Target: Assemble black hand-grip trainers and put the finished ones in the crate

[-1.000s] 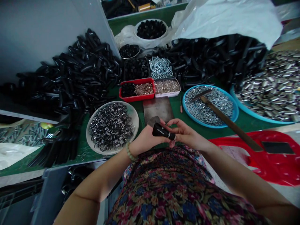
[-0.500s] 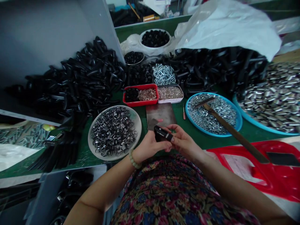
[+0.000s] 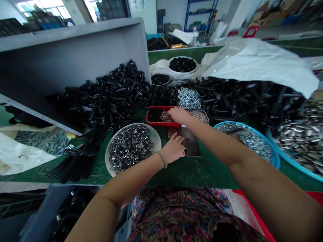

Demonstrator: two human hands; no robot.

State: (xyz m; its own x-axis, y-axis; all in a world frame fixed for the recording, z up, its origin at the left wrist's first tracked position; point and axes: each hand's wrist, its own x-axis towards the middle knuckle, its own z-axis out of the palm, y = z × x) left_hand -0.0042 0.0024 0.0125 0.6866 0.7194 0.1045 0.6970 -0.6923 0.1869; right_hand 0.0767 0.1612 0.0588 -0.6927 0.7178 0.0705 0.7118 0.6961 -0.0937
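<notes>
the right hand (image 3: 178,114) has its fingertips down among small copper-coloured metal pins (image 3: 164,116); its fingers are bunched narrow, but i cannot tell whether they pinch one. the left hand (image 3: 174,148) is over a flat grey metal plate (image 3: 194,151), fingers loosely bent, a small black piece (image 3: 186,150) showing at its edge, mostly hidden; i cannot tell how it is held.

half a second ago both hands met on the near side of the plate, around a black part with white lettering; now they are apart, the right one stretched beyond the plate. the view has tipped upward, and the right forearm now hides most of the wooden-handled hammer (image 3: 234,131) right of the plate.

just beyond the plate, a red rectangular plastic tray (image 3: 157,124) holds the pins and, at its left end, small black pieces. farther beyond the plate are shiny silver screws (image 3: 189,98) and a round white bowl (image 3: 171,68) of black pieces. left of the plate, a round whitish dish (image 3: 107,157) is heaped with metal rings; farther left, a grey plastic crate (image 3: 133,38) on its side spills black plastic parts (image 3: 118,90). right of the plate, a round blue basin (image 3: 277,158) holds small silvery metal pieces.
</notes>
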